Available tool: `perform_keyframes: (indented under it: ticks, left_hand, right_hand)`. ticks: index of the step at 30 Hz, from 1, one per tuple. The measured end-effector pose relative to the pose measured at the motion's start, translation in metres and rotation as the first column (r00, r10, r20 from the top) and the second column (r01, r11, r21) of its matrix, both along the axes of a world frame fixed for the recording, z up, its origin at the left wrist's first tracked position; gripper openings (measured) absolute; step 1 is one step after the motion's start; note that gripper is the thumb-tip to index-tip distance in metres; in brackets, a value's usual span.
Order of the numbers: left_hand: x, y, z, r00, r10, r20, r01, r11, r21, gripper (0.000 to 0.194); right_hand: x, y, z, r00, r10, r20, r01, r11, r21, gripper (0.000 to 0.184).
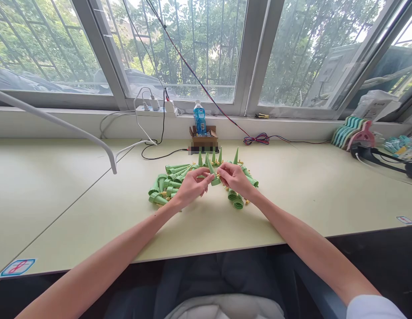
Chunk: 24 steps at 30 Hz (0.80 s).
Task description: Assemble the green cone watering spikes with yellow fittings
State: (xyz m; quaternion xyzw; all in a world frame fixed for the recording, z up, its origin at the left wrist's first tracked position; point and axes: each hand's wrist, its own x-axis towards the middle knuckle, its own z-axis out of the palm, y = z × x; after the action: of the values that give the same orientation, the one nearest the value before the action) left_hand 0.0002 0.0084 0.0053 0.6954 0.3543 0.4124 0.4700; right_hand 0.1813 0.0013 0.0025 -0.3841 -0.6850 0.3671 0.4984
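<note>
Before you, a blue bottle (199,118) is rising above an open cardboard box (203,140) as a bundled cable (259,139) is lying below the windows (192,48).

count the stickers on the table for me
2 visible on the table: one sticker is by the front edge at the left, and another sticker is near that edge at the far right. More could be hidden under the green cones.

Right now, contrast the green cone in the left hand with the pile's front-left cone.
The held cone is pinched in the left hand; the front-left cone lies on its side. The held cone's tip points up; the front-left cone's points rightward. Both are green.
</note>
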Motion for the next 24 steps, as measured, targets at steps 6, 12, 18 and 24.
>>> perform_keyframes:
  ticks: [6, 12, 18, 24]
  left_hand:
    - [0.001, 0.001, -0.006, 0.982, 0.160, -0.104, -0.110, 0.920, 0.376, 0.025]
    - [0.003, -0.005, -0.003, 0.970, 0.198, -0.144, -0.113, 0.883, 0.455, 0.025]
    - [0.005, -0.008, 0.002, 0.976, 0.179, -0.128, -0.126, 0.932, 0.341, 0.024]
    - [0.008, -0.010, 0.003, 0.980, 0.182, -0.083, -0.156, 0.955, 0.251, 0.031]
  right_hand:
    - [0.001, 0.002, -0.002, 1.000, 0.007, 0.001, -0.007, 1.000, -0.002, 0.027]
    - [0.001, 0.001, -0.002, 1.000, 0.004, 0.007, -0.004, 1.000, -0.015, 0.029]
    - [-0.001, 0.001, -0.002, 0.999, -0.041, 0.009, 0.041, 0.999, -0.016, 0.030]
    - [-0.003, 0.003, -0.004, 0.997, -0.071, -0.034, 0.071, 0.997, -0.004, 0.030]
